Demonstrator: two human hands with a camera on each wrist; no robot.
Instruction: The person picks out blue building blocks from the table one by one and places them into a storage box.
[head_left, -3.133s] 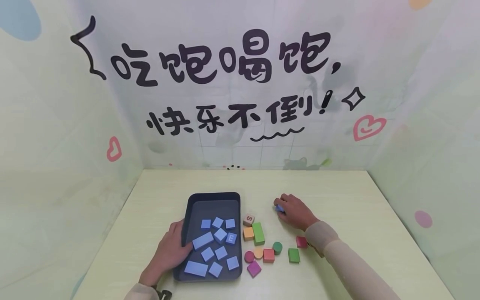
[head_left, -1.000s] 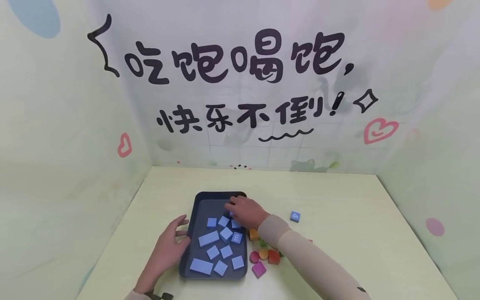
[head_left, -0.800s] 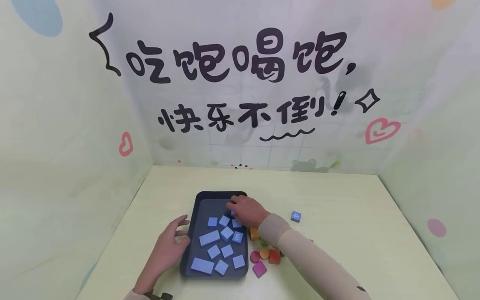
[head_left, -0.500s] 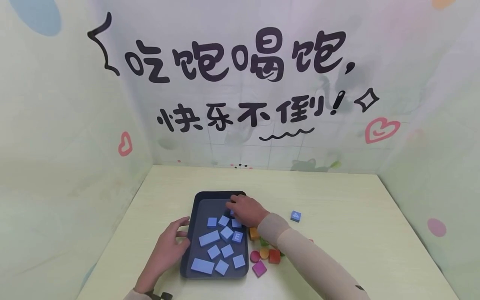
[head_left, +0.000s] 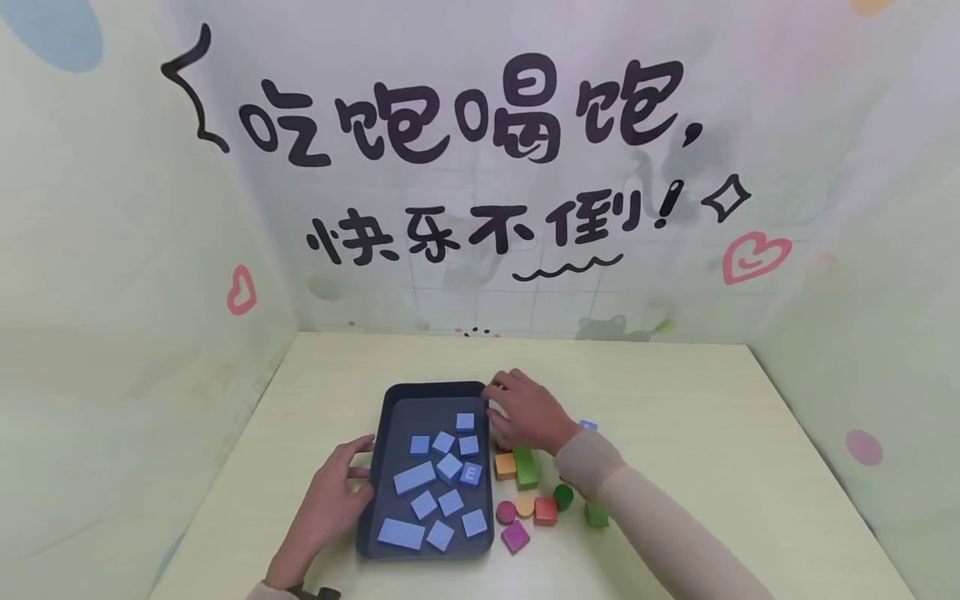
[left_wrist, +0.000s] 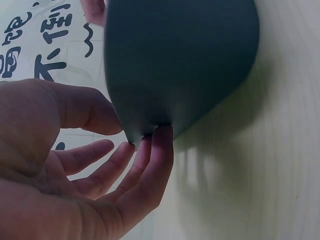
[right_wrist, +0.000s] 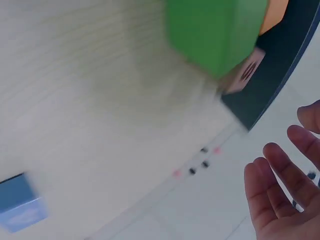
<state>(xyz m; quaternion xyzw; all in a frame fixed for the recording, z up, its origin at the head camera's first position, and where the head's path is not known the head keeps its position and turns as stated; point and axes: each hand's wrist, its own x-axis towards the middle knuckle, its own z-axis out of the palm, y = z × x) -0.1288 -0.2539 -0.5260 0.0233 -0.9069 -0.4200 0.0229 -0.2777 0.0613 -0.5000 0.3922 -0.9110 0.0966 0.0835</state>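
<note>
A dark rectangular tray (head_left: 408,417) holds several blue blocks, including two oblong ones (head_left: 401,533) and a cube lettered E (head_left: 471,474). My left hand (head_left: 330,500) is at the tray's left side; in the left wrist view its extended fingertips (left_wrist: 162,140) touch the outer wall, with the thumb close to the rim. My right hand (head_left: 528,410) is over the tray's upper right edge, fingers relaxed and nothing in them. The nearest block inside is a blue one (head_left: 465,422). Another blue block (head_left: 588,426) lies on the table, partly hidden behind the right wrist.
Right of the tray lie an orange block (head_left: 506,466), a green oblong (head_left: 527,468), a red block (head_left: 545,511), a purple block (head_left: 515,537), round pieces (head_left: 506,512) and another green block (head_left: 597,515). A wooden cube with a letter (right_wrist: 245,72) shows in the right wrist view.
The right hand carried a blue block from the table into the tray's upper right, let go of it and has drawn back rightward. The left hand has loosened from the tray's edge.
</note>
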